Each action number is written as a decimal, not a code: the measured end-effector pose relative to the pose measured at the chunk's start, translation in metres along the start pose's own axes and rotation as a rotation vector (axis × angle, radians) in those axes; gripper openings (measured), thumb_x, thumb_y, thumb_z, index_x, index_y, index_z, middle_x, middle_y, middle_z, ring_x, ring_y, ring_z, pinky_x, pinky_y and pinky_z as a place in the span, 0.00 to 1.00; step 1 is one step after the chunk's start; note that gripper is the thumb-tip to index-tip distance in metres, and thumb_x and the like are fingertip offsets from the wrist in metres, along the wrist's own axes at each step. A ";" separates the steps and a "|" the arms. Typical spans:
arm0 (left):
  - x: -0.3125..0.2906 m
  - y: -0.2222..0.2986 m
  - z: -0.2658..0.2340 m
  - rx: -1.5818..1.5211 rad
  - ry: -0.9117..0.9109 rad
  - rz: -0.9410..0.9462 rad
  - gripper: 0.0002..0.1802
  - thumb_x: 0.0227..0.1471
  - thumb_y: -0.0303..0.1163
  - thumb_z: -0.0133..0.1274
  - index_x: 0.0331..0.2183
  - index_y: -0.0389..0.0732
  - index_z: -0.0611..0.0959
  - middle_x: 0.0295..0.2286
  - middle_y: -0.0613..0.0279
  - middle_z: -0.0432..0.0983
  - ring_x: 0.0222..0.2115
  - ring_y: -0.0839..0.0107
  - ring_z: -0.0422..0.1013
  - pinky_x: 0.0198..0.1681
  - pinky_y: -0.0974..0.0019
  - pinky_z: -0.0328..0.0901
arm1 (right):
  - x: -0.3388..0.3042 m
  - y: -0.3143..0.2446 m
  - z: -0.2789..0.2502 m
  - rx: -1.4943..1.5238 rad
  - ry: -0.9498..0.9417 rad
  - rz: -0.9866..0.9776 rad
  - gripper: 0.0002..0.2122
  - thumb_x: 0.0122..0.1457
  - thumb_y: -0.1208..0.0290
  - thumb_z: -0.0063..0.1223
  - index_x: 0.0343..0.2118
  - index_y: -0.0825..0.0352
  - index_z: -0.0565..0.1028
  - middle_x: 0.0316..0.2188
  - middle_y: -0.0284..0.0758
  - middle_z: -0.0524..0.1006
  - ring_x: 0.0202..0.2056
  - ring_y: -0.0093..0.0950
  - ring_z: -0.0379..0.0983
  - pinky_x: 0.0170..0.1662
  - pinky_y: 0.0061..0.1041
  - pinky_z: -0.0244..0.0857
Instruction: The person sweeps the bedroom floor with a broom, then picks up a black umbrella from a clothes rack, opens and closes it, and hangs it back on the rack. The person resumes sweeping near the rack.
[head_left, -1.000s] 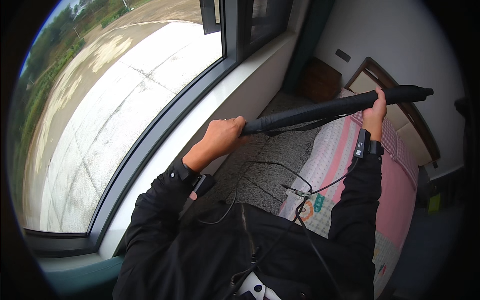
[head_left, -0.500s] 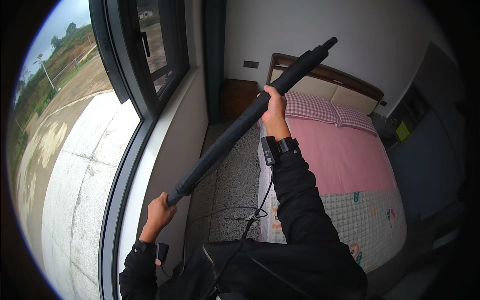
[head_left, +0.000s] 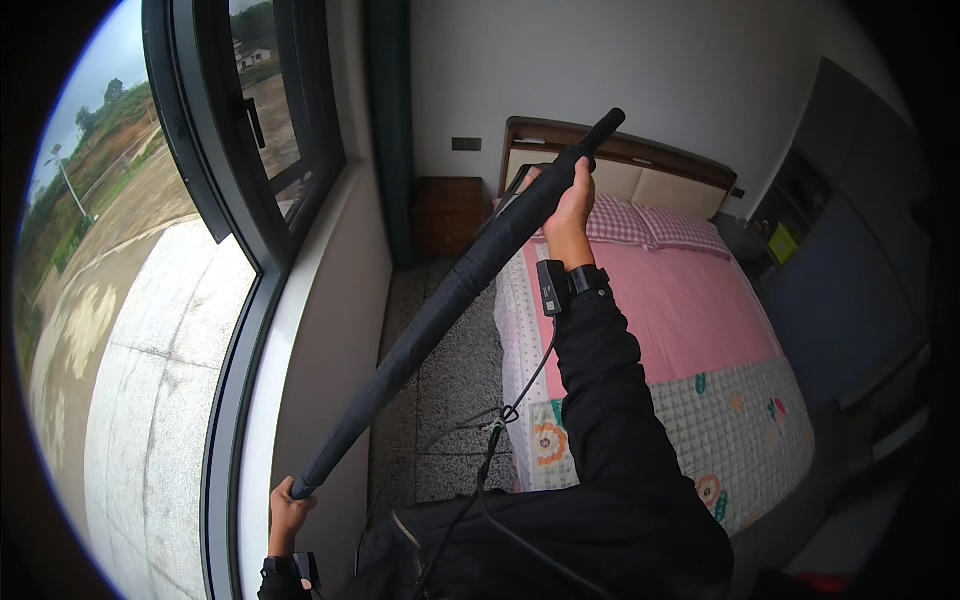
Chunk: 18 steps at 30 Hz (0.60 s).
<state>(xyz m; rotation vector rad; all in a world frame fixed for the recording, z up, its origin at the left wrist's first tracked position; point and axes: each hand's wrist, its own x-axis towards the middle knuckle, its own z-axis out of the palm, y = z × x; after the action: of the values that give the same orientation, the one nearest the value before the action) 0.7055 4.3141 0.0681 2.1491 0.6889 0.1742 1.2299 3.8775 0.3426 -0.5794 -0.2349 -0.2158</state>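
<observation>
A long, furled black umbrella (head_left: 425,325) slants across in front of me, from the lower left up to the far right. My right hand (head_left: 571,207) is wrapped around its thick upper part, just below the bare black shaft end (head_left: 605,130). At the narrow lower end, my left hand (head_left: 288,515) is closed around the tip, close to the wall under the window. The fabric lies rolled along the shaft. A thin dark loop or fold stands out beside the right hand; I cannot tell which.
To the left is a dark-framed window (head_left: 262,330) with a pale sill. A bed with a pink cover (head_left: 680,310) stands at right, a brown nightstand (head_left: 447,210) beyond the gap beside it. Black cables (head_left: 490,450) hang before my body, over the speckled floor (head_left: 455,385).
My left hand has moved down and left with the umbrella's tip. My right hand sits nearer the shaft end than before. The view has shifted slightly.
</observation>
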 end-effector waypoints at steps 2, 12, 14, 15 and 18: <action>-0.007 -0.012 0.006 -0.072 -0.050 -0.015 0.13 0.33 0.24 0.63 0.22 0.39 0.74 0.19 0.69 0.68 0.23 0.76 0.65 0.28 0.67 0.62 | 0.003 -0.007 -0.001 -0.067 0.018 -0.208 0.18 0.68 0.55 0.53 0.46 0.66 0.68 0.33 0.40 0.77 0.32 0.37 0.79 0.33 0.39 0.79; -0.021 -0.019 0.027 -0.092 0.027 0.002 0.14 0.30 0.23 0.60 0.21 0.38 0.71 0.19 0.70 0.64 0.23 0.77 0.61 0.27 0.67 0.60 | 0.018 -0.038 -0.022 -0.516 0.066 -0.323 0.08 0.68 0.70 0.57 0.32 0.67 0.76 0.27 0.24 0.73 0.28 0.16 0.65 0.34 0.19 0.62; -0.024 -0.020 0.029 -0.082 0.077 0.011 0.13 0.31 0.23 0.58 0.21 0.38 0.69 0.18 0.69 0.63 0.23 0.77 0.59 0.27 0.68 0.59 | 0.021 -0.045 -0.027 -0.703 0.032 -0.403 0.07 0.68 0.70 0.56 0.33 0.68 0.76 0.28 0.27 0.74 0.30 0.17 0.68 0.35 0.21 0.65; -0.025 -0.021 0.032 -0.095 0.085 0.041 0.13 0.31 0.23 0.58 0.21 0.37 0.69 0.18 0.69 0.63 0.23 0.77 0.60 0.26 0.68 0.59 | 0.022 -0.048 -0.029 -0.794 0.015 -0.447 0.07 0.69 0.71 0.55 0.34 0.68 0.76 0.28 0.28 0.74 0.31 0.18 0.69 0.36 0.22 0.66; -0.025 -0.025 0.039 -0.096 0.079 0.056 0.13 0.32 0.24 0.58 0.21 0.37 0.70 0.18 0.67 0.63 0.22 0.77 0.60 0.26 0.67 0.60 | 0.029 -0.050 -0.028 -1.035 0.041 -0.664 0.09 0.67 0.68 0.57 0.32 0.68 0.76 0.26 0.30 0.76 0.28 0.23 0.69 0.35 0.28 0.67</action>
<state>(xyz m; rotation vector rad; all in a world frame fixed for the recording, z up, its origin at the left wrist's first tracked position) 0.6882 4.2857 0.0274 2.0797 0.6522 0.3173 1.2487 3.8170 0.3541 -1.5134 -0.2619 -1.0241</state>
